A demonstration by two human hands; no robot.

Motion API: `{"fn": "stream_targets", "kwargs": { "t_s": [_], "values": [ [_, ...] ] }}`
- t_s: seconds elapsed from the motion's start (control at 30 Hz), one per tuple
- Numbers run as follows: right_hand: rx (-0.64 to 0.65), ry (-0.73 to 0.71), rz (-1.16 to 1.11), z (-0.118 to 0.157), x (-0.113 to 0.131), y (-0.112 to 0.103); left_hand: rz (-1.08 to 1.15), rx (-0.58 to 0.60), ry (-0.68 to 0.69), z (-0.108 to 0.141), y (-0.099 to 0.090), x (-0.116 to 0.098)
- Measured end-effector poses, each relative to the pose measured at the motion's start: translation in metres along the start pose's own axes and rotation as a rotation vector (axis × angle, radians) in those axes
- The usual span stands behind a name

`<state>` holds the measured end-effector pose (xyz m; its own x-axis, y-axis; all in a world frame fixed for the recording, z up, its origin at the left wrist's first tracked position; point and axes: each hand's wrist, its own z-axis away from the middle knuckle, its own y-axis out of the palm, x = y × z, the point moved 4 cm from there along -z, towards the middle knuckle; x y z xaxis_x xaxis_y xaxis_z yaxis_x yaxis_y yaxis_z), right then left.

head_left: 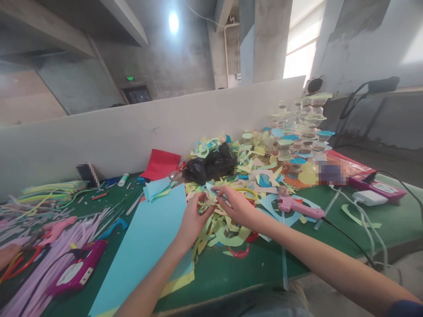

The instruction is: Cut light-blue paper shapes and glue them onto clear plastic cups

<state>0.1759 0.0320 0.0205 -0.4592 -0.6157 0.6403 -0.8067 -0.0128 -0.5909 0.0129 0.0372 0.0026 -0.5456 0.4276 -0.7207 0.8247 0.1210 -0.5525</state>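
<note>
My left hand (191, 220) and my right hand (236, 206) meet above the heap of paper scraps (228, 226), fingers curled toward each other. Between the fingertips is a small pale, partly see-through piece (210, 189); its kind is too blurred to tell, and fingers cover part of it. Both hands seem to pinch it. Beside my left wrist lies a stack of light blue paper sheets (145, 255), with yellow sheets under it. Yellow scissor handles (247, 192) show just behind my right hand. To the right, a pink glue gun (301, 206) rests on cut-out blue paper.
Behind the heap sit a black plastic bag (211, 165) and red paper (161, 164). Stacked clear cups with paper discs (304, 132) stand far right near a purple power strip (380, 188). At left are lilac stems (66, 246), another power strip (77, 268) and another person's hand (8, 255).
</note>
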Motion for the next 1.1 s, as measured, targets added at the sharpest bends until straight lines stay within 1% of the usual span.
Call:
{"fn": "stream_targets", "kwargs": {
  "t_s": [0.37, 0.67, 0.8, 1.1],
  "values": [
    [0.021, -0.045, 0.019, 0.0011, 0.0013, 0.0009, -0.034, -0.005, 0.038, -0.0004, -0.0003, -0.0006],
    [-0.069, -0.213, 0.060, 0.0006, -0.0007, 0.0039, -0.053, -0.010, 0.074, -0.0003, 0.0004, 0.0009],
    [-0.094, -0.260, 0.075, -0.0001, 0.0003, 0.0037, -0.071, -0.018, 0.094, 0.0004, 0.0000, -0.0006],
    [-0.094, -0.254, 0.049, 0.0005, 0.0022, 0.0016, -0.086, -0.020, 0.073, 0.0005, -0.0005, 0.0001]
  ]
}}
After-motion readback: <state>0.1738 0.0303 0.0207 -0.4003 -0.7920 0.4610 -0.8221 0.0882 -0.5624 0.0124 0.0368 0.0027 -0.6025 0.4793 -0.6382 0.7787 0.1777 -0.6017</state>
